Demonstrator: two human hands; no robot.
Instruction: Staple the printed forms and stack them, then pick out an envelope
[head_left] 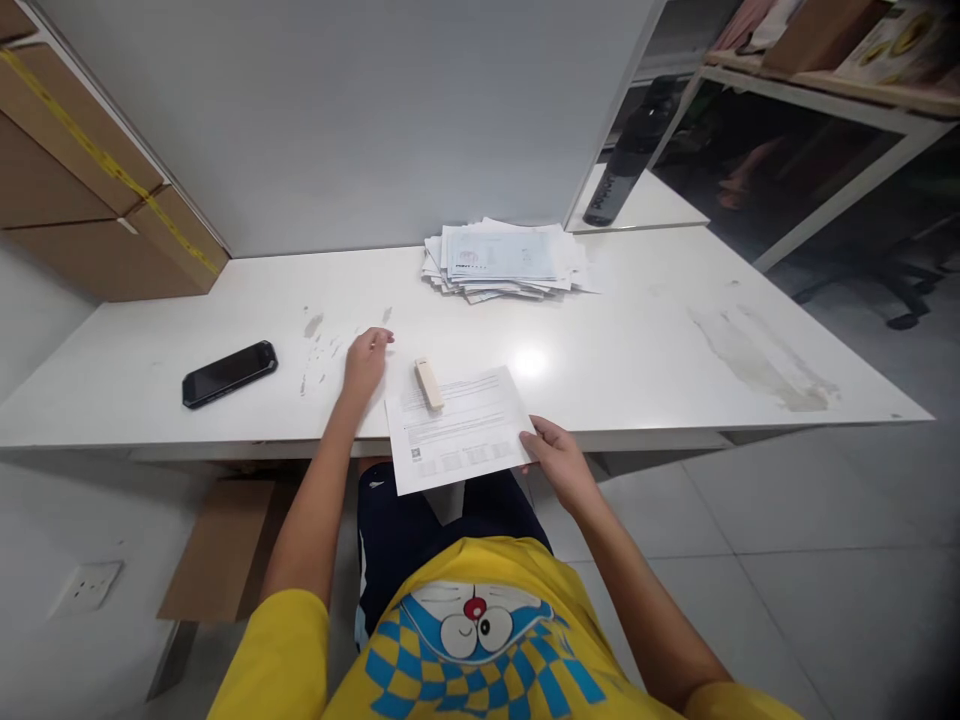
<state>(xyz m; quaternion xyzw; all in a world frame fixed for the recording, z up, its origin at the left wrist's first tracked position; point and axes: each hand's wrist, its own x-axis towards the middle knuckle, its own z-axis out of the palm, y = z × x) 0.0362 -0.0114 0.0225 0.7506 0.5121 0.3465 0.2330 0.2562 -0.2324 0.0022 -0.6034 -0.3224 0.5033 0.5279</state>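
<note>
A printed sheet of paper [465, 440] lies over the table's front edge, its near part sticking out above my lap. My right hand [559, 458] pinches it at the right edge, thumb on top. On the sheet's upper left part rests a small cream-coloured stapler [428, 384], touched by neither hand. My left hand [367, 360] is on the table just left of the stapler, near the paper's upper left side. Its fingers are curled together, and whether anything small is between them is hidden.
A black phone [229, 374] lies on the white table [637, 350] at left. At the back is an untidy pile of papers [510, 258], with a dark bottle [630, 150] behind to the right. Cardboard boxes [97, 170] stand at the left wall.
</note>
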